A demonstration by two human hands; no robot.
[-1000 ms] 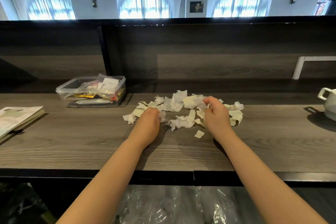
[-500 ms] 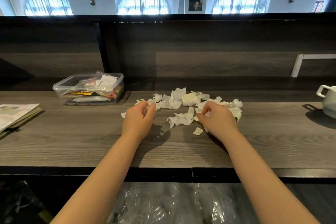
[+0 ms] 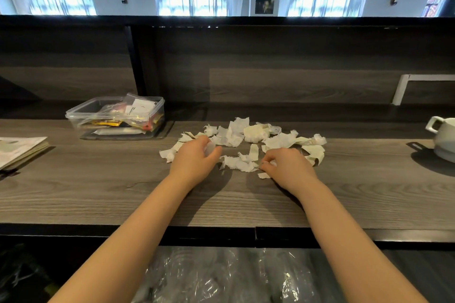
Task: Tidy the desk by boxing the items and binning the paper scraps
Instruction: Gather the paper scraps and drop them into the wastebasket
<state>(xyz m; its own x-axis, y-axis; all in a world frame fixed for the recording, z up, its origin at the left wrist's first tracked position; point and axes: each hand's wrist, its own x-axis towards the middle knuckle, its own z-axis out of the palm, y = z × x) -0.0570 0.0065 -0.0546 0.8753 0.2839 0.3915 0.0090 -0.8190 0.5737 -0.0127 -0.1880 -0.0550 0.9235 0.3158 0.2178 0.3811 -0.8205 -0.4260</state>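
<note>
A pile of torn white and cream paper scraps (image 3: 248,135) lies spread on the dark wooden desk (image 3: 98,179). My left hand (image 3: 194,162) rests at the pile's left side, fingers curled around a few scraps. My right hand (image 3: 288,167) sits at the pile's near right, fingers pinched on small scraps against the desk. A clear plastic box (image 3: 115,115) holding several small packets and cards stands open at the back left, apart from both hands.
A stack of papers or a booklet (image 3: 19,150) lies at the left edge. A white cup (image 3: 443,140) stands at the right edge. Below the desk's front edge is a bin lined with clear plastic (image 3: 221,278). A tall wooden partition rises behind.
Both hands have drawn back toward me, raking scraps inward. The right hand came off the far side of the pile to its near edge; the left hand closed on scraps.
</note>
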